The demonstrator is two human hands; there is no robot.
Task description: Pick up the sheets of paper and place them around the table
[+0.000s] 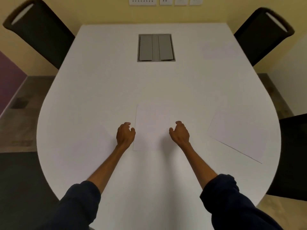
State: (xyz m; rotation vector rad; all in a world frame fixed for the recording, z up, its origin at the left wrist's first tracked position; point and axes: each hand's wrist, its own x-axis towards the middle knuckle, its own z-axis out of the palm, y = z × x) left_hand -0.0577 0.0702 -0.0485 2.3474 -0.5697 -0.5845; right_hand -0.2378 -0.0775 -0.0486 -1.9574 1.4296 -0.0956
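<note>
A white sheet of paper (152, 127) lies flat on the white table (149, 83), straight ahead of me. My left hand (125, 134) hovers at the sheet's left edge, fingers curled and apart, holding nothing. My right hand (180, 132) is at the sheet's right edge in the same loose pose, also holding nothing. A second sheet (242, 133) lies tilted near the table's right rim. A faint third sheet (217, 51) seems to lie at the far right, and another faint sheet (93, 140) at my left; both are hard to tell from the tabletop.
A grey cable hatch (156, 47) is set into the far middle of the table. Black chairs stand at the far left (38, 32), far right (264, 35) and near right (292, 155). Wall sockets (164, 0) are on the yellow wall behind.
</note>
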